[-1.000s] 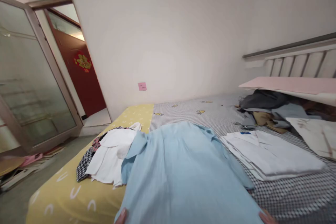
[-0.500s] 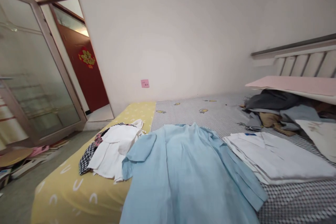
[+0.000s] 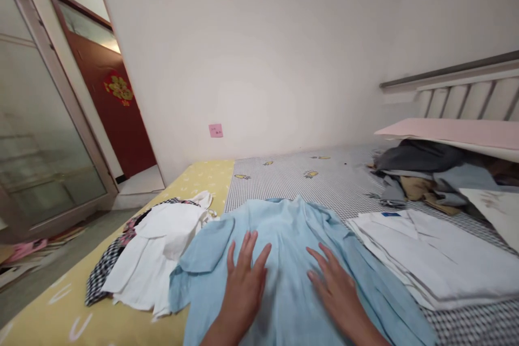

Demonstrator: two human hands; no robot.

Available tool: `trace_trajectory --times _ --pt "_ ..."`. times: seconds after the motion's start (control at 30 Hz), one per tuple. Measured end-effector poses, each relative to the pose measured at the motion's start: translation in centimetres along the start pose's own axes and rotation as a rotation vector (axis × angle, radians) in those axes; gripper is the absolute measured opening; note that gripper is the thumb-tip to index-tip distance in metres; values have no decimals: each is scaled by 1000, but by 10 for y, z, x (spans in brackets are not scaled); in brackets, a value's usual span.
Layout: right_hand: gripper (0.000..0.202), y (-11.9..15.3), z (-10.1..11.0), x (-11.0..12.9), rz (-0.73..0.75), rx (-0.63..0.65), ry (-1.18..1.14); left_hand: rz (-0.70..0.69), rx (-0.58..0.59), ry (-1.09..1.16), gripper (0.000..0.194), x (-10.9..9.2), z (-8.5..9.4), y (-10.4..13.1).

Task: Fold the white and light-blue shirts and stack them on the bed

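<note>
A light blue long-sleeved shirt [image 3: 290, 292] lies spread on the bed, its collar end toward the wall and its lower part cut off by the frame. Over the shirt's left half is my left hand [image 3: 244, 275], fingers spread and holding nothing. My right hand [image 3: 334, 284] is above the right half, fingers apart and also without anything in it. Whether either palm touches the cloth, I cannot tell. The shirt's left sleeve [image 3: 208, 246] is folded and reaches the white garments beside it; the right sleeve stretches down along the right side.
White ruffled clothing [image 3: 162, 238] and a checked piece [image 3: 103, 275] lie on the yellow bed sheet [image 3: 52, 308]. At right are folded white shirts [image 3: 441, 259], a dark clothes pile [image 3: 417, 159] and a pink board [image 3: 454, 131]. A pink note [image 3: 215, 130] is on the wall.
Both my hands have come into view from below, over the blue shirt. The view has shifted a little, so the door and white clothes appear further left.
</note>
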State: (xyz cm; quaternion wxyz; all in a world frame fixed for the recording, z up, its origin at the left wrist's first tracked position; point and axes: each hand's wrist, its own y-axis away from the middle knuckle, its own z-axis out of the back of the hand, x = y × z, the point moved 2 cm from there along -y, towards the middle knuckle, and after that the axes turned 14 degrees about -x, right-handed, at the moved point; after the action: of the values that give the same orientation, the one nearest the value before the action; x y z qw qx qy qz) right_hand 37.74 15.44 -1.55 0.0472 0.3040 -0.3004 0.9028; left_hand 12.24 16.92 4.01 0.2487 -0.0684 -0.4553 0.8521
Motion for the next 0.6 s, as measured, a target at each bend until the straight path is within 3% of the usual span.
trace_trajectory --times 0.1,0.2,0.27,0.33,0.43,0.6 --pt "50 -17 -38 -13 130 165 85 50 298 80 63 17 -51 12" --pt "45 -29 -54 -42 212 257 149 180 496 126 51 41 -82 47" --pt "44 -47 -56 -50 212 244 232 275 494 92 50 51 -93 65" --pt "40 -79 -58 -42 167 260 341 303 485 82 52 55 -101 74" --pt "38 -147 -69 -15 37 277 443 306 471 74 54 54 -112 81" --pt "39 -258 -110 39 -12 126 387 334 332 -85 60 49 -130 95"
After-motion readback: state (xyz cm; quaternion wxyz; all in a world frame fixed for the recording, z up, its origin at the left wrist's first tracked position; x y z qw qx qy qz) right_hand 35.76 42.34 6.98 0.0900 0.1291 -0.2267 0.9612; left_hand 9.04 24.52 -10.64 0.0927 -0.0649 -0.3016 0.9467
